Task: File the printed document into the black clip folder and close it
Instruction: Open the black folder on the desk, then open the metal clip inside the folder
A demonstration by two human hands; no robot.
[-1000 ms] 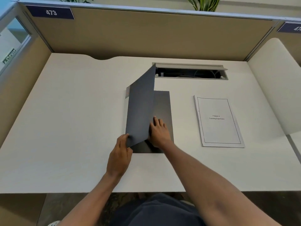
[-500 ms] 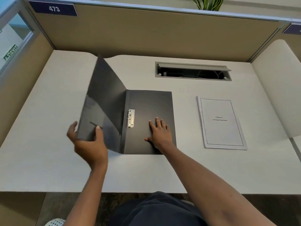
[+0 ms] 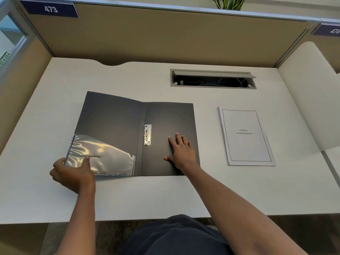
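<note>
The black clip folder (image 3: 117, 122) lies spread wide on the white desk (image 3: 165, 197), its front cover laid out to the left. A metal clip (image 3: 147, 134) sits by the spine, and a shiny clear pocket (image 3: 110, 155) covers the cover's lower inside. My left hand (image 3: 72, 173) pinches the cover's lower left corner, thumb on the pocket. My right hand (image 3: 181, 153) rests flat, fingers spread, on the folder's back panel. The printed document (image 3: 245, 137), titled "Chapter 6", lies flat to the right of the folder, apart from both hands.
A cable slot (image 3: 212, 79) with a raised lid is sunk into the desk behind the folder. Beige partition walls (image 3: 156, 37) close the back and left. A white rounded panel (image 3: 312, 100) stands at the right edge.
My left hand swung the front cover from nearly shut over to the left, down almost flat on the desk. The clip and pocket came into view. My right hand stayed on the back panel.
</note>
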